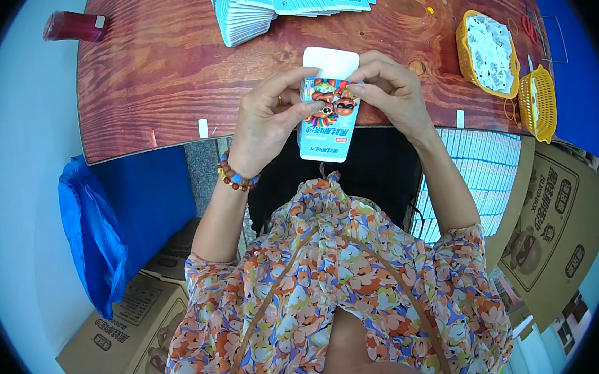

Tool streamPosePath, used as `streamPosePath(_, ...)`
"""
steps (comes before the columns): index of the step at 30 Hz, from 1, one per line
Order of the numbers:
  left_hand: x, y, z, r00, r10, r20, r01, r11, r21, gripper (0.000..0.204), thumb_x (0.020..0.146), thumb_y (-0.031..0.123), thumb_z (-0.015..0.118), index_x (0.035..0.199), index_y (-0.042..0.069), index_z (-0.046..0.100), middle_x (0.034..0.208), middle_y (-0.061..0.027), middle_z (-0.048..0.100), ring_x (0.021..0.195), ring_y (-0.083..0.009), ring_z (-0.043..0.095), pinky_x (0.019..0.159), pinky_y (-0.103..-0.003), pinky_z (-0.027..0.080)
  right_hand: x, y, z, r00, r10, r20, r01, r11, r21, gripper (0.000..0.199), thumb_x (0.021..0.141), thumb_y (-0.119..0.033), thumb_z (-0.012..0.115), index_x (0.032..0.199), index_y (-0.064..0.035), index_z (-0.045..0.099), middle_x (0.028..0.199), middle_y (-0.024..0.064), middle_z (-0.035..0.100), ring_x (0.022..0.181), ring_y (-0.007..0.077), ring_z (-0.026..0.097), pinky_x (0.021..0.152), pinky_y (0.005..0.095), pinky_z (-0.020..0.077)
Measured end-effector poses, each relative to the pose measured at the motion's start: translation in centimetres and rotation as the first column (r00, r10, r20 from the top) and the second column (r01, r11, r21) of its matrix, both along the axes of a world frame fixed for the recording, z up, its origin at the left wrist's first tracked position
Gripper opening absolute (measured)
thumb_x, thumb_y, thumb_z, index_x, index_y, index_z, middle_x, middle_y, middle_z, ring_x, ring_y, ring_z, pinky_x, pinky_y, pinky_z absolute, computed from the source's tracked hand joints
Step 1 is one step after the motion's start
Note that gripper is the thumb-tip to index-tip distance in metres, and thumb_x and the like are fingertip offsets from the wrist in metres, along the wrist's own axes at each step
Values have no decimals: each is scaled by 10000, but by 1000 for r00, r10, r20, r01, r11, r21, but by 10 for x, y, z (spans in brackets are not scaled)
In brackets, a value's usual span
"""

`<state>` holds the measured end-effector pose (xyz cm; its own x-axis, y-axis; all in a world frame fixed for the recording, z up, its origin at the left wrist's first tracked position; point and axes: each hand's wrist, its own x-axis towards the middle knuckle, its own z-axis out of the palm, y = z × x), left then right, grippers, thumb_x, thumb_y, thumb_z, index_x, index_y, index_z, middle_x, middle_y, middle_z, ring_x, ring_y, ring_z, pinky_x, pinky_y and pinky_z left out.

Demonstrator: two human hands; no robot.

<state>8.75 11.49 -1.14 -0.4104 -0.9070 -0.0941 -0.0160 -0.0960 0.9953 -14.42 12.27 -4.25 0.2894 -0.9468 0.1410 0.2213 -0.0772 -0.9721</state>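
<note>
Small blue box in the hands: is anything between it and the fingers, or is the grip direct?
Nothing visible stands between them. The left hand and right hand both hold the small blue box directly, fingers pinching its upper part just below the open white flap, above the near edge of the wooden table.

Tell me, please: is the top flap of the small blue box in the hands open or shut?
Open. The white flap of the small blue box stands up above the printed front, not tucked in, while the left hand and right hand hold the box.
</note>
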Motion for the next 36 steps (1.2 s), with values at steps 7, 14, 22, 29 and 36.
streamPosePath(7, 3, 2, 1, 1000, -5, 22, 3, 998, 68, 403, 847, -17, 702, 1236, 8, 598, 1007, -69, 658, 867, -104, 670, 740, -246, 552, 14, 11, 13, 989, -124, -83, 137, 975, 174, 228, 913, 31, 619, 1141, 18, 611, 1148, 68, 587, 1014, 125, 610, 866, 265, 512)
streamPosePath(14, 2, 2, 3, 1000, -16, 19, 15, 997, 72, 429, 841, -33, 699, 1254, 18, 595, 1012, -68, 659, 881, -109, 673, 740, -243, 551, 8, -7, 25, 994, -43, -97, 74, 939, 337, 168, 973, -150, 600, 1054, -5, 627, 1085, 44, 642, 958, 90, 618, 782, 229, 524)
streamPosePath(22, 3, 7, -3, 998, -39, 39, 37, 998, 58, 445, 837, -34, 700, 1264, 32, 590, 1038, -66, 661, 814, -85, 648, 708, -233, 542, -9, -25, 36, 963, 199, -181, -134, 939, 317, 244, 929, -105, 644, 1141, 8, 688, 1002, 64, 714, 915, 104, 658, 794, 258, 533)
streamPosePath(29, -1, 7, -2, 998, -40, -47, 44, 995, 88, 486, 857, 0, 709, 1256, 42, 436, 1017, -100, 648, 846, -111, 645, 717, -260, 545, -10, -27, 52, 911, 261, -320, -180, 949, 260, 198, 903, -69, 649, 1070, 2, 727, 949, 57, 737, 883, 97, 664, 801, 256, 527)
streamPosePath(36, -5, 9, -2, 999, -17, -40, 20, 997, 80, 515, 850, 2, 718, 1251, 43, 397, 994, -111, 636, 836, -118, 644, 698, -256, 544, -8, -21, 51, 827, 187, -530, -163, 982, 93, 199, 888, -51, 641, 1065, -8, 723, 973, 67, 740, 898, 125, 680, 803, 272, 531)
